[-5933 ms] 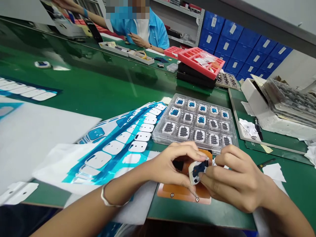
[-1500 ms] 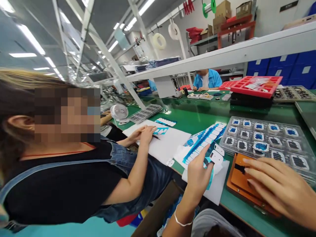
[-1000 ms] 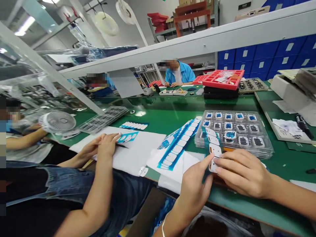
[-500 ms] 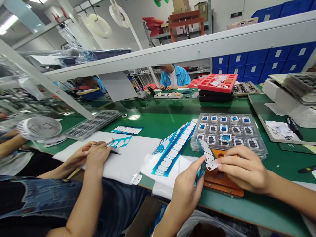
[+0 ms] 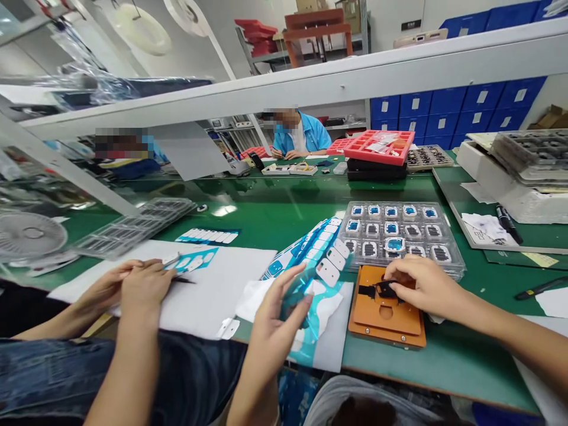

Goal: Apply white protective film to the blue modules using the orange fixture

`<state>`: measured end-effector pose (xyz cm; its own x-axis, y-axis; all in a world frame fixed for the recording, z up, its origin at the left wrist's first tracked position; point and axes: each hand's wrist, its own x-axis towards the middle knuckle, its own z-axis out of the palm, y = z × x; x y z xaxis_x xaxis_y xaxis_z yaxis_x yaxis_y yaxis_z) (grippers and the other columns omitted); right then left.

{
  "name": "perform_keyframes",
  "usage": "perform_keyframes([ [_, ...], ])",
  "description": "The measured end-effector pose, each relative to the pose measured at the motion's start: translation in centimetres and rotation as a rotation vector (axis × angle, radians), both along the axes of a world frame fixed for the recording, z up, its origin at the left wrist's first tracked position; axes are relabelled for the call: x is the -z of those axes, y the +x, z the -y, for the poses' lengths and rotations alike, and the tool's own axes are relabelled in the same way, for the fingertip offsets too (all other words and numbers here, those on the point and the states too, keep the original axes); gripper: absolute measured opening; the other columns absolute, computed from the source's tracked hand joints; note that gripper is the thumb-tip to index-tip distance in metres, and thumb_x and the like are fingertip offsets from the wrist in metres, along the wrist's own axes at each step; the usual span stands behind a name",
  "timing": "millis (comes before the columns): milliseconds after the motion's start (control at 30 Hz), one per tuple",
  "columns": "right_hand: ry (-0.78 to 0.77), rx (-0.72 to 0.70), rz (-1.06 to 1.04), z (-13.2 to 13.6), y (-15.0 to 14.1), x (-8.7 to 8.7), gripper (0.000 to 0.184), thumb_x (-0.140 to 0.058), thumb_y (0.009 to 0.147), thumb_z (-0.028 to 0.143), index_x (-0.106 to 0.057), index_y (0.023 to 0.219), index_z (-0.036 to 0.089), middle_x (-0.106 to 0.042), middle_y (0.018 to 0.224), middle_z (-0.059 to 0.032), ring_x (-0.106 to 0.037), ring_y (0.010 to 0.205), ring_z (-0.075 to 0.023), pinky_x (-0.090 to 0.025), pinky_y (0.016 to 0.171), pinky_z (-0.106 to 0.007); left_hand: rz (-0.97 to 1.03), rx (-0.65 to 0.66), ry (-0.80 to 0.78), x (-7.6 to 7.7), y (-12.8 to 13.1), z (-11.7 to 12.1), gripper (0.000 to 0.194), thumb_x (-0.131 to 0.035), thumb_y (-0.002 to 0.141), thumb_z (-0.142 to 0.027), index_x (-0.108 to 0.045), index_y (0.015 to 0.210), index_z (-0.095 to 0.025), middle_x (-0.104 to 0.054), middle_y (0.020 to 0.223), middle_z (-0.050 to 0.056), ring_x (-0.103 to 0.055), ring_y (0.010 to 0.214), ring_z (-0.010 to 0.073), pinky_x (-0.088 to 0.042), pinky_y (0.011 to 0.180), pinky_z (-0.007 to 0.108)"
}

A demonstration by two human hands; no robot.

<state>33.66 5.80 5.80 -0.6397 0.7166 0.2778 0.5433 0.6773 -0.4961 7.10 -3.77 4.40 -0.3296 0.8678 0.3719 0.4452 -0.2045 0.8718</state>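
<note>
My left hand [image 5: 277, 319] is open with its fingers stretched, resting on a blue film strip of white stickers [image 5: 331, 266] that lies on white paper at the table's front edge. My right hand [image 5: 421, 287] is curled, fingertips pinched on a small dark part [image 5: 379, 290] sitting on the orange jig plate [image 5: 386, 313]. Whether a sticker is under those fingers is hidden. Just behind the jig stands a clear tray [image 5: 446, 263] of small square parts, some with blue faces.
A co-worker's hands [image 5: 142, 284] work on a white sheet [image 5: 222, 284] to my left, near a small fan [image 5: 31, 236]. A red tray [image 5: 379, 145] and a person in blue sit across the green table. A pen [image 5: 506, 216] and stacked trays [image 5: 528, 154] are on the right.
My right hand has moved from the sticker strip down onto the orange jig. My left hand has lowered the strip toward the paper and spread its fingers. The view has tipped down.
</note>
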Motion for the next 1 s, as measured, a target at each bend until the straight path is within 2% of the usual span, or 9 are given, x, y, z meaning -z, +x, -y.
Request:
perform_keyframes([
  [100, -0.036, 0.039, 0.041, 0.2, -0.4, 0.3, 0.015, -0.06, 0.079, 0.007, -0.066, 0.085, 0.019, -0.066, 0.076, -0.0028, -0.059, 0.072, -0.0179, -0.044, 0.059, -0.026, 0.221, -0.096, 0.017, -0.7, -0.5, -1.0, 0.045, -0.078, 0.073, -0.039, -0.067, 0.113, -0.023, -0.07, 0.106, 0.004, -0.061, 0.062, 0.0098, -0.05, 0.052, 0.019],
  [200, 0.006, 0.053, 0.058, 0.4, -0.6, 0.4, 0.011, -0.059, 0.082, 0.009, -0.065, 0.08, 0.018, -0.066, 0.074, -0.0041, -0.058, 0.075, -0.0208, -0.043, 0.061, -0.028, 0.208, -0.159, 0.049, -0.7, -1.0, -2.2, 0.051, -0.078, 0.07, -0.044, -0.066, 0.114, -0.021, -0.069, 0.099, 0.003, -0.056, 0.055, 0.0076, -0.051, 0.053, 0.02],
  [367, 0.123, 0.04, 0.079, 0.1, -0.5, 0.9, 0.012, -0.059, 0.084, 0.011, -0.062, 0.076, 0.019, -0.067, 0.075, -0.0056, -0.054, 0.08, -0.0241, -0.041, 0.068, -0.034, -0.331, -0.049, -0.16, 0.7, -3.3, -3.5, 0.05, -0.062, 0.084, -0.052, -0.065, 0.123, -0.022, -0.07, 0.119, 0.013, -0.069, 0.091, 0.0258, -0.058, 0.071, 0.035],
  [567, 0.204, 0.055, 0.087, -0.4, -0.2, 0.7, 0.01, -0.059, 0.085, 0.014, -0.063, 0.077, 0.02, -0.069, 0.076, -0.0042, -0.056, 0.078, -0.0229, -0.042, 0.067, -0.035, -0.889, -0.202, -0.364, 3.4, -5.3, -3.5, 0.051, -0.046, 0.093, -0.057, -0.064, 0.129, -0.026, -0.064, 0.13, 0.022, -0.056, 0.119, 0.0441, -0.052, 0.08, 0.065],
  [700, 0.221, 0.146, 0.095, -1.9, 1.3, -0.3, 0.013, -0.054, 0.088, 0.017, -0.064, 0.08, 0.019, -0.068, 0.071, -0.0034, -0.059, 0.07, -0.021, -0.042, 0.06, -0.032, -0.981, -0.24, -0.232, 3.5, -2.8, -2.8, 0.043, -0.045, 0.097, -0.046, -0.065, 0.127, -0.023, -0.056, 0.14, 0.024, -0.049, 0.124, 0.0456, -0.05, 0.082, 0.069],
  [767, 0.222, 0.211, 0.1, -3.2, 2.3, -0.6, 0.016, -0.051, 0.09, 0.021, -0.066, 0.085, 0.019, -0.067, 0.067, -0.0038, -0.06, 0.065, -0.0211, -0.041, 0.055, -0.031, -0.957, -0.073, -0.038, 2.9, -0.6, -2.4, 0.037, -0.045, 0.098, -0.037, -0.065, 0.126, -0.021, -0.058, 0.139, 0.02, -0.052, 0.124, 0.0396, -0.051, 0.09, 0.063],
  [800, 0.225, 0.235, 0.102, -3.9, 2.8, -0.6, 0.017, -0.051, 0.091, 0.023, -0.067, 0.089, 0.018, -0.069, 0.069, -0.0049, -0.062, 0.067, -0.0225, -0.042, 0.055, -0.032, -0.936, 0.091, 0.048, 2.5, 0.5, -2.3, 0.035, -0.046, 0.098, -0.034, -0.064, 0.126, -0.022, -0.059, 0.139, 0.018, -0.053, 0.125, 0.0355, -0.051, 0.095, 0.059],
  [900, 0.23, 0.231, 0.103, -5.5, 3.7, -0.1, 0.02, -0.056, 0.092, 0.028, -0.068, 0.104, 0.017, -0.074, 0.097, -0.0103, -0.066, 0.091, -0.0295, -0.052, 0.072, -0.042, -0.874, 0.539, 0.109, 1.6, 3.2, -2.2, 0.041, -0.058, 0.093, -0.046, -0.061, 0.128, -0.026, -0.055, 0.146, 0.013, -0.048, 0.133, 0.0317, -0.052, 0.101, 0.053],
  [1000, 0.215, 0.166, 0.093, -6.5, 3.7, 0.9, 0.025, -0.063, 0.091, 0.035, -0.068, 0.11, 0.02, -0.069, 0.123, -0.0103, -0.062, 0.111, -0.0323, -0.051, 0.09, -0.05, -0.817, 0.651, 0.043, 1.4, 4.2, -2.8, 0.057, -0.07, 0.08, -0.058, -0.061, 0.128, -0.027, -0.047, 0.153, 0.013, -0.04, 0.141, 0.0365, -0.048, 0.105, 0.061],
])
